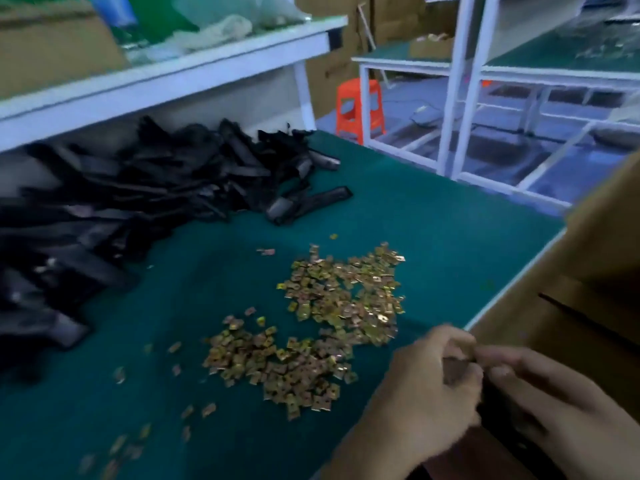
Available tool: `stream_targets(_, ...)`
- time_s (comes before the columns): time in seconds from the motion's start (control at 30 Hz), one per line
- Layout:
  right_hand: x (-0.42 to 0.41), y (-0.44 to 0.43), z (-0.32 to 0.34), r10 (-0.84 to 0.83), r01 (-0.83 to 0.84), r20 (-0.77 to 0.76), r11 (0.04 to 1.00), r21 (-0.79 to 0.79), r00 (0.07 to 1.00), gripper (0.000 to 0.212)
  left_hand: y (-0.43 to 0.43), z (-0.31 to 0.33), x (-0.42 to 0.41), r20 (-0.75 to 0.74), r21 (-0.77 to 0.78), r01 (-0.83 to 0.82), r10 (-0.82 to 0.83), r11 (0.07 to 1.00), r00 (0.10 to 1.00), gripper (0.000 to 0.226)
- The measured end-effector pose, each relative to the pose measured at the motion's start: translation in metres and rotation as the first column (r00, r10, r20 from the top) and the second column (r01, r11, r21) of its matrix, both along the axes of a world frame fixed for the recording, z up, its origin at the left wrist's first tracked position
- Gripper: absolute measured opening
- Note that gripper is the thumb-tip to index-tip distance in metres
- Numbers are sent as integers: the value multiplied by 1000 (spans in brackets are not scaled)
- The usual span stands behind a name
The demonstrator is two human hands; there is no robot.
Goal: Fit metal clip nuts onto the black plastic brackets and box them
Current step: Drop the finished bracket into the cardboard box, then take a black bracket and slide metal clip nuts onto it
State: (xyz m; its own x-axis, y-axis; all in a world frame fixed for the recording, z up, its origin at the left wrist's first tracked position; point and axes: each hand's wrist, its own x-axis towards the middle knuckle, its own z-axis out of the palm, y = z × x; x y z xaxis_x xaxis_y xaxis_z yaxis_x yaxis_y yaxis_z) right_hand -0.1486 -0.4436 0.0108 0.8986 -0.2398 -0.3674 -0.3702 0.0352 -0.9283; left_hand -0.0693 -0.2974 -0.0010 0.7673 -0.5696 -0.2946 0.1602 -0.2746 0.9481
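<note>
Off the bench's near right edge, the left hand and right hand met, fingers curled on one bracket; blur hid any nut there. Nuts lay heaped mid-bench, the bracket pile along the far left. Brackets looked stiff and light, best held by the body; nuts looked small, springy and probably sharp-edged, best pinched by their sides. The box stood just past the right edge, with bare bench between the heaps.
</note>
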Motion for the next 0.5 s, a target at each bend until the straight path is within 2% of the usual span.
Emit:
stream_targets(0.07, 28, 30, 9, 162, -165, 59, 985, 50, 985, 26, 37, 14, 8, 84, 27, -82, 79, 996, 993, 21)
stream_targets(0.13, 58, 67, 16, 319, -318, 82, 948, -24, 944, 26, 81, 28, 13, 219, 69, -205, 186, 976, 958, 22)
stream_targets(0.2, 85, 109, 18, 450, -428, 77, 881, -200, 890, 38, 133, 34, 18, 363, 90, -361, 307, 928, 880, 23)
stream_targets(0.27, 107, 150, 16, 554, -453, 89, 753, -477, 827, 33, 191, 34, 20, 460, 90, -561, 465, 823, 756, 22)
stream_targets(0.33, 127, 190, 16, 673, -474, 54, 572, -669, 737, 23, 254, 30, 17, 499, 58, -785, 663, 617, 558, 20)
stream_targets(0.4, 146, 216, 10, 775, -512, -100, 309, -802, 624, 29, 318, 21, 10, 585, 59, -952, 763, 300, 277, 24)
stream_targets(0.43, 152, 225, 9, 786, -534, -175, 222, -815, 593, 30, 347, 15, 5, 627, 59, -989, 766, 136, 142, 25)
stream_targets(0.47, 159, 230, 7, 783, -549, -205, 199, -812, 587, 28, 374, 10, -1, 666, 62, -998, 745, -13, 32, 28)
stream_targets(0.5, 165, 234, 5, 786, -543, -179, 223, -810, 591, 26, 398, 5, -6, 697, 78, -988, 716, -137, -44, 32)
